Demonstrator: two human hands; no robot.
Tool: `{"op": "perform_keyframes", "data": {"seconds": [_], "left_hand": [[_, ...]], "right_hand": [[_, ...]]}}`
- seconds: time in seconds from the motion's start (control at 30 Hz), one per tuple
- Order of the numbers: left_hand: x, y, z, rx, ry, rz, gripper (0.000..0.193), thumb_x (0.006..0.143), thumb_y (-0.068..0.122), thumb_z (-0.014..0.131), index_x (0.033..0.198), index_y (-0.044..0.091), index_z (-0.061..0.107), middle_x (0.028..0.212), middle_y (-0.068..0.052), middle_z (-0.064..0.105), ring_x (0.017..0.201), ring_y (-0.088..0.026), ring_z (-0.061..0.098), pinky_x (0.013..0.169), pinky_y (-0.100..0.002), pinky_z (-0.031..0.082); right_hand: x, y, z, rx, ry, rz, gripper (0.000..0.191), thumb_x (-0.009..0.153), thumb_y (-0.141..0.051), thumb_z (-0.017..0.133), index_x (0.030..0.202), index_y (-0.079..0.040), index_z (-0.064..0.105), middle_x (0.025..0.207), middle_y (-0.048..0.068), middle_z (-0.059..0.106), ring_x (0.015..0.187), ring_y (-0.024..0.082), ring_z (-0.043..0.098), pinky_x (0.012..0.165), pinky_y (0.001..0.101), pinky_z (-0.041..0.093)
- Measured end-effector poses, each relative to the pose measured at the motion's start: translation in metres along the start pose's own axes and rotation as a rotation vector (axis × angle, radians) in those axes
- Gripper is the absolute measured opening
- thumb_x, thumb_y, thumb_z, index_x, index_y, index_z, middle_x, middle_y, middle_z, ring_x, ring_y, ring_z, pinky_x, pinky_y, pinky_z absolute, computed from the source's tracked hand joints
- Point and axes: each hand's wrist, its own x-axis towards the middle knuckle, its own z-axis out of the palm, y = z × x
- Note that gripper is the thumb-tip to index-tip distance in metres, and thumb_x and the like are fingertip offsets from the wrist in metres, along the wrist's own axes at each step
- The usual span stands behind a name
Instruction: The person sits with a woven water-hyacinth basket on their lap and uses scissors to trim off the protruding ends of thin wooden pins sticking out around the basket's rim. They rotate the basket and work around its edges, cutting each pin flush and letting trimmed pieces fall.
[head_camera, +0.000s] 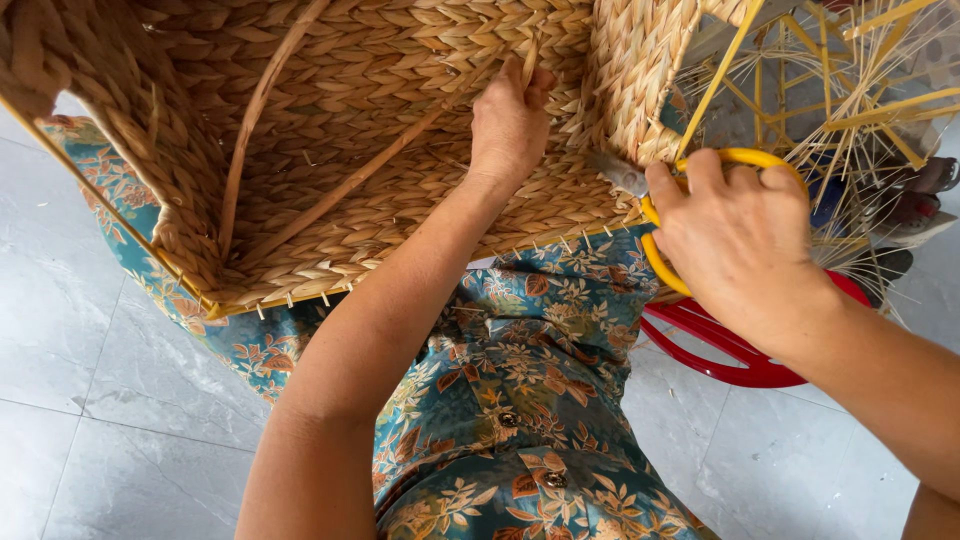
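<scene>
We note large woven straw basket (330, 150) on lap, left hand (508, 125) pinching its strand inside, right hand (735, 240) gripping yellow-handled scissors (660, 195) at its rim

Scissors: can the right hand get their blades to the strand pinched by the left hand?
Probably not directly: the scissors in the right hand are outside the basket wall, while the left hand pinches the strand inside.
</scene>
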Motion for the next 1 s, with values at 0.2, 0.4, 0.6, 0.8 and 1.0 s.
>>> {"op": "perform_keyframes", "data": {"seconds": [0.2, 0.4, 0.6, 0.8, 1.0], "left_hand": [[0.009, 0.015, 0.000, 0.605, -0.597, -0.131, 0.024, 0.099, 0.016, 0.056, 0.113, 0.005, 0.072, 0.113, -0.024, 0.072, 0.111, -0.036, 0.070, 0.095, -0.042, 0.057], [0.014, 0.002, 0.014, 0.769, -0.726, 0.068, 0.033, 0.093, 0.013, 0.058, 0.122, 0.000, 0.063, 0.124, -0.025, 0.066, 0.114, -0.037, 0.067, 0.094, -0.045, 0.055], [0.004, -0.035, 0.030, 0.754, -0.649, -0.066, 0.028, 0.096, 0.013, 0.056, 0.119, 0.001, 0.068, 0.121, -0.025, 0.069, 0.114, -0.038, 0.068, 0.095, -0.045, 0.056], [0.001, -0.041, 0.032, 0.678, -0.486, -0.088, 0.027, 0.090, 0.017, 0.062, 0.110, 0.000, 0.068, 0.110, -0.026, 0.068, 0.105, -0.042, 0.068, 0.088, -0.047, 0.056], [-0.003, -0.029, 0.023, 0.580, -0.433, -0.161, 0.040, 0.087, 0.038, 0.074, 0.108, 0.005, 0.070, 0.108, -0.024, 0.070, 0.105, -0.041, 0.068, 0.087, -0.047, 0.056]], "right_hand": [[-0.018, -0.008, 0.010, 0.246, -0.092, 0.020, 0.072, 0.075, -0.046, 0.080, 0.137, -0.011, 0.065, 0.089, 0.010, 0.062, 0.076, 0.025, 0.069, 0.070, 0.0379, 0.053], [-0.021, -0.008, 0.012, 0.249, -0.123, 0.028, 0.076, 0.076, -0.047, 0.079, 0.139, -0.008, 0.062, 0.088, 0.011, 0.062, 0.077, 0.026, 0.070, 0.072, 0.0374, 0.055], [-0.016, 0.003, -0.005, 0.449, -0.211, 0.047, 0.077, 0.075, -0.044, 0.079, 0.146, -0.020, 0.061, 0.092, 0.018, 0.061, 0.082, 0.034, 0.070, 0.069, 0.0433, 0.054], [-0.001, -0.003, -0.021, 0.431, -0.198, -0.010, 0.067, 0.078, -0.047, 0.075, 0.136, -0.016, 0.063, 0.096, 0.020, 0.063, 0.085, 0.034, 0.071, 0.076, 0.0441, 0.055], [0.047, -0.016, -0.015, 0.385, -0.434, 0.031, 0.057, 0.087, -0.045, 0.072, 0.132, -0.010, 0.065, 0.111, 0.025, 0.066, 0.084, 0.036, 0.074, 0.070, 0.0473, 0.059]]}}
